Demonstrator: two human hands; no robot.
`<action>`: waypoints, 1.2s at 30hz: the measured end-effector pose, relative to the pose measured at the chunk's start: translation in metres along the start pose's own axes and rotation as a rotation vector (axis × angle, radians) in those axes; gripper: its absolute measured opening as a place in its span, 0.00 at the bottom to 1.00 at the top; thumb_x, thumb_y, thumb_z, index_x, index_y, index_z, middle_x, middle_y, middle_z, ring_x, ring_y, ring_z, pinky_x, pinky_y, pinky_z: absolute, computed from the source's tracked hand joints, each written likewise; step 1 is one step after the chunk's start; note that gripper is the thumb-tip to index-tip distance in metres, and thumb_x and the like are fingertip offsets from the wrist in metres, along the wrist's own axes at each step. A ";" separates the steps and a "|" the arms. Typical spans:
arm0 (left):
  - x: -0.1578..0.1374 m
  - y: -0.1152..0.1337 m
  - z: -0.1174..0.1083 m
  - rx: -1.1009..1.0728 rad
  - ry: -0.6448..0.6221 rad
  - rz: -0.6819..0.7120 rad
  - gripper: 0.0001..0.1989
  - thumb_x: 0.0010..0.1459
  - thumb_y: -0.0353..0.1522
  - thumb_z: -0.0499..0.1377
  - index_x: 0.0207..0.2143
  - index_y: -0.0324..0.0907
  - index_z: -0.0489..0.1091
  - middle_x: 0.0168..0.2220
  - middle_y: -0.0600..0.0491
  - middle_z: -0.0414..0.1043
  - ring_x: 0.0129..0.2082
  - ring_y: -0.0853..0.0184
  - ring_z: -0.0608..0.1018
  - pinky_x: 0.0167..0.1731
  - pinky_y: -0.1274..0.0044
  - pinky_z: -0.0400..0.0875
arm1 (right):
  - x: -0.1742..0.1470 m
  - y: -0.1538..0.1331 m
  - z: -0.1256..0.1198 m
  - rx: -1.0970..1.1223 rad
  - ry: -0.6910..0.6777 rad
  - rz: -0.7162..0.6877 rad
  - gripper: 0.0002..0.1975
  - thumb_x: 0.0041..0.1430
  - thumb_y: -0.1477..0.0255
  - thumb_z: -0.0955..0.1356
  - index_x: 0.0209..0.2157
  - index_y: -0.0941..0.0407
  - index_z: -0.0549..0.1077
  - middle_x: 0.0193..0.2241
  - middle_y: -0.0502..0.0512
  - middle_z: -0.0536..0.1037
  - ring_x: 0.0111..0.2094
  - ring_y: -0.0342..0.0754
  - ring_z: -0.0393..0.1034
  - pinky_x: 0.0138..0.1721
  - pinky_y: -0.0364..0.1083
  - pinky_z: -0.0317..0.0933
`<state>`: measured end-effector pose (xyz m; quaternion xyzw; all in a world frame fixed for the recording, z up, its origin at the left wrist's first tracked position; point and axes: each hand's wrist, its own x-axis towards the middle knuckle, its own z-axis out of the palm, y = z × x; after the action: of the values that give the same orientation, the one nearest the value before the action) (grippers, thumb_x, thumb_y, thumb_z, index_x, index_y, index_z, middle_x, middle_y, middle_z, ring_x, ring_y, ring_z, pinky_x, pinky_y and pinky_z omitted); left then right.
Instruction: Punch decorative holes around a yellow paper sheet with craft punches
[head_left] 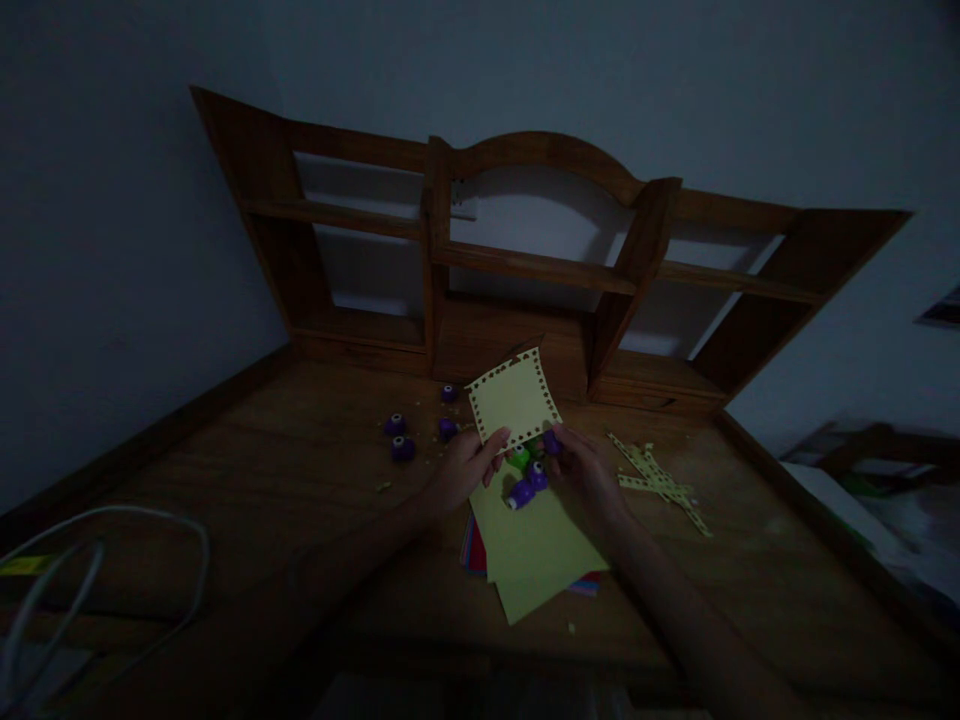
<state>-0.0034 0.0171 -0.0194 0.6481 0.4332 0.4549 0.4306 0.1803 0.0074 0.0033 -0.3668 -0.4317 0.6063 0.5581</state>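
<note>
Desk point(315, 470) stretching leftward; left hand point(461, 468) pinching near edge of yellow card point(511, 398), right hand point(589, 472) gripping purple punch point(553, 442).

Operator: Which items are obscured?
Technician: The right hand point(589, 468) covers part of the purple punch point(553, 441). The left hand point(461, 467) covers part of the bordered sheet's point(510, 397) lower edge. Yellow paper point(540, 550) conceals most of the coloured sheets point(475, 553).
Operator: Cut off?
Technician: White cable point(204, 555), left edge; right forearm point(682, 600), lower edge.
Operator: Indeterminate?
Technician: Paper bits point(571, 628); shapes too small.
</note>
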 end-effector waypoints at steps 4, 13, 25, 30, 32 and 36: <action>0.000 0.001 0.000 0.007 -0.004 -0.002 0.27 0.61 0.49 0.46 0.20 0.39 0.64 0.12 0.58 0.59 0.13 0.74 0.65 0.19 0.81 0.59 | 0.002 0.001 -0.003 -0.021 0.022 0.006 0.13 0.53 0.61 0.70 0.26 0.57 0.72 0.23 0.50 0.72 0.18 0.39 0.55 0.18 0.42 0.46; -0.004 0.009 0.001 -0.096 -0.056 -0.079 0.28 0.60 0.51 0.47 0.20 0.38 0.63 0.15 0.56 0.61 0.15 0.74 0.65 0.17 0.81 0.59 | 0.003 0.008 -0.007 -0.015 -0.001 0.023 0.14 0.52 0.59 0.70 0.27 0.56 0.73 0.26 0.52 0.74 0.18 0.39 0.58 0.20 0.42 0.50; -0.004 0.006 0.000 -0.032 -0.071 -0.087 0.29 0.59 0.52 0.47 0.18 0.38 0.64 0.15 0.55 0.63 0.15 0.73 0.67 0.18 0.80 0.60 | 0.001 0.005 -0.004 -0.013 -0.008 0.033 0.16 0.50 0.57 0.71 0.26 0.57 0.73 0.23 0.50 0.73 0.17 0.39 0.58 0.21 0.43 0.51; -0.003 0.002 0.001 -0.010 -0.058 -0.080 0.30 0.60 0.52 0.46 0.18 0.38 0.63 0.14 0.55 0.62 0.14 0.73 0.66 0.18 0.80 0.59 | 0.000 0.005 -0.003 0.018 -0.022 0.033 0.15 0.51 0.58 0.70 0.26 0.56 0.72 0.23 0.50 0.72 0.17 0.39 0.56 0.21 0.43 0.51; -0.003 0.002 0.000 -0.002 -0.065 -0.068 0.30 0.60 0.51 0.46 0.17 0.38 0.63 0.13 0.55 0.62 0.14 0.73 0.66 0.18 0.80 0.59 | 0.000 0.005 -0.003 0.013 -0.016 0.028 0.16 0.50 0.57 0.70 0.26 0.57 0.73 0.23 0.50 0.73 0.17 0.39 0.56 0.21 0.43 0.50; -0.004 0.005 -0.001 0.025 -0.070 -0.061 0.30 0.60 0.51 0.46 0.17 0.38 0.64 0.13 0.54 0.63 0.15 0.73 0.67 0.19 0.80 0.61 | 0.001 0.006 -0.003 -0.009 0.014 0.024 0.16 0.49 0.56 0.71 0.26 0.56 0.73 0.24 0.52 0.74 0.18 0.40 0.57 0.20 0.43 0.49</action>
<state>-0.0041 0.0121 -0.0152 0.6554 0.4431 0.4130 0.4512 0.1809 0.0092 -0.0034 -0.3790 -0.4259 0.6084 0.5521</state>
